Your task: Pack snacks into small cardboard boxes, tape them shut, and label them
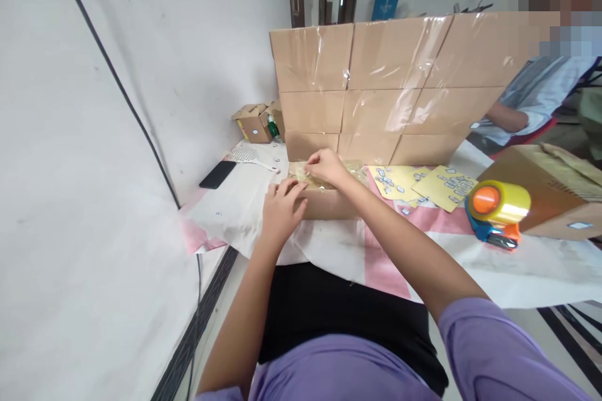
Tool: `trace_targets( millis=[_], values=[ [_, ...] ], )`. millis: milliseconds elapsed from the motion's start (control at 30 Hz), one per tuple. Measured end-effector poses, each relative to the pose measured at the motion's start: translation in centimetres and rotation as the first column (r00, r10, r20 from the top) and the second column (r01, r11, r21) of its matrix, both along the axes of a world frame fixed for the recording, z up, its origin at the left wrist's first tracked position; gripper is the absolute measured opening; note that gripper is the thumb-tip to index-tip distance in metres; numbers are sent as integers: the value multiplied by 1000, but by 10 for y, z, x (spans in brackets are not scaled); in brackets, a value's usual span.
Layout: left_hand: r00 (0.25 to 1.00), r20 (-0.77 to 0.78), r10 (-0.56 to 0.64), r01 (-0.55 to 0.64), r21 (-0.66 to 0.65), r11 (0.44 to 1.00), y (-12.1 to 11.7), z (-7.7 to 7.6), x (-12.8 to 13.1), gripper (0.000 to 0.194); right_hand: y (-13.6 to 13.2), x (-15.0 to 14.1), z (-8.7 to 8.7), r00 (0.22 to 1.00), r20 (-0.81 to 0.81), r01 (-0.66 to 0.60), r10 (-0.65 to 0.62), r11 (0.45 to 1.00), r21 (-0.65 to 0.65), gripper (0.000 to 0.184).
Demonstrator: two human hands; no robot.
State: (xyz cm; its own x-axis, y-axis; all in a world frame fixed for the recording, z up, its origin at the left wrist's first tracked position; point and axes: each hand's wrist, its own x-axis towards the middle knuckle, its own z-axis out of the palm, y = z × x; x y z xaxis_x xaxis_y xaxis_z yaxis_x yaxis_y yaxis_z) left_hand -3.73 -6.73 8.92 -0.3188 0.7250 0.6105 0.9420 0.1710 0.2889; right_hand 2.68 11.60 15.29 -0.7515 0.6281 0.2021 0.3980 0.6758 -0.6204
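A small brown cardboard box (332, 205) lies on the cloth-covered table in front of me. Shiny, yellowish clear tape (356, 173) covers its top and looks wrinkled. My right hand (325, 167) is over the top of the box, thumb and fingers pinched together at the tape near its left end. Against the left front corner of the box rests my left hand (283, 205), its fingers apart and bent over the edge. The right hand and forearm hide part of the box top.
A tall cardboard panel (380, 94) stands behind the box. To the right are yellow cards (444, 188), a tape dispenser (498, 213) and a larger carton (550, 188). A black phone (217, 174) and small boxes (254, 123) are at left. Another person (531, 97) sits beyond the panel.
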Motion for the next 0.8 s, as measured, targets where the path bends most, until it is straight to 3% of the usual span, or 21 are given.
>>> trace_targets(
  millis=[200, 233, 333, 400, 500, 633, 700, 800],
  values=[
    [999, -17, 38, -37, 60, 997, 2, -11, 5, 39, -4, -4, -1, 996, 66, 57, -64, 994, 96, 11],
    [999, -27, 35, -33, 78, 996, 3, -12, 5, 38, -5, -4, -1, 995, 63, 74, -82, 991, 115, 20],
    [999, -51, 9, -3, 115, 993, 5, -16, 4, 36, -6, -6, 5, 982, 82, 154, -168, 977, 148, 76],
    [998, -56, -7, 14, 118, 993, 6, -17, 3, 35, -8, -12, 12, 963, 152, 194, -221, 965, 177, 96],
    [997, -71, -13, 22, 124, 992, 5, -16, 3, 36, -12, -29, 23, 943, 230, 186, -238, 956, 228, 87],
    [995, -89, -35, 47, 139, 989, -2, -21, 4, 42, -1, -40, 30, 942, 259, 149, -212, 958, 244, 57],
    [997, -59, -41, 52, 205, 977, -7, -32, 3, 42, 24, -27, 28, 940, 275, 133, -202, 959, 248, 42],
    [999, 42, -18, 2, 353, 936, -17, -62, 0, 47, 83, 26, 17, 923, 308, 157, -232, 956, 249, 26]
  ],
)
